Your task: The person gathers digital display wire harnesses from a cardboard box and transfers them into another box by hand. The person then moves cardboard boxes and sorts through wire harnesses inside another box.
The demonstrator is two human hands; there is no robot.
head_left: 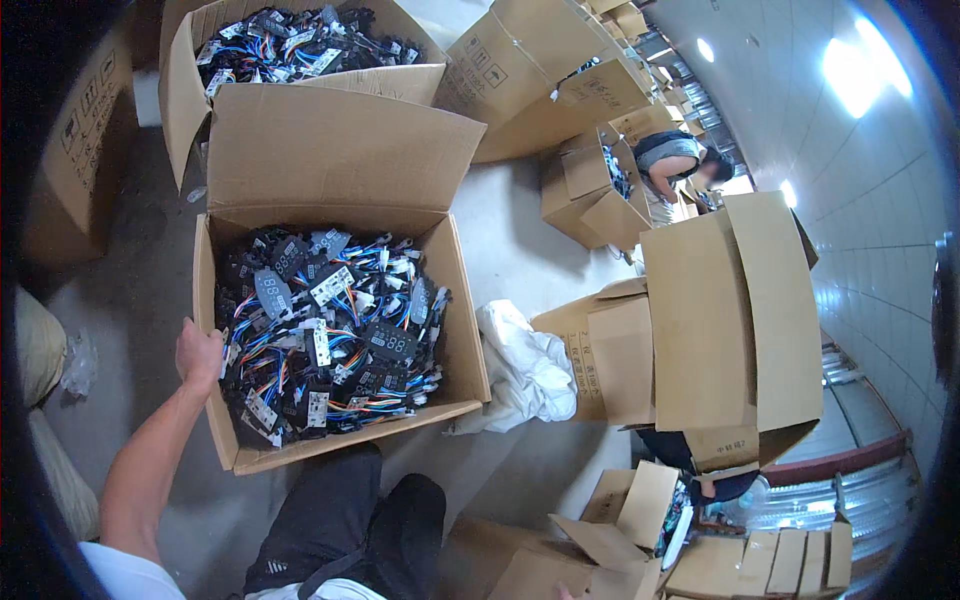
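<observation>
My left hand (200, 352) is closed round the left wall of an open cardboard box (222, 440), its fingers partly hidden by the rim. The box is filled with a loose heap of small black display boards (390, 342) with coloured wires and white connectors. Some boards lie face up and others show pale undersides (332, 287). The box's far flap (335, 150) stands raised. At the lower edge, a small patch of skin (566, 592) shows beside a carton flap; it may be my right hand, but its fingers cannot be made out.
Behind stands another open box (400, 85) of similar wired parts. White plastic sheeting (527, 365) lies to the right, against a tall carton (700, 330). More cartons (600, 540) stand at lower right. A person (672, 165) bends over boxes farther off; another is partly hidden behind the tall carton.
</observation>
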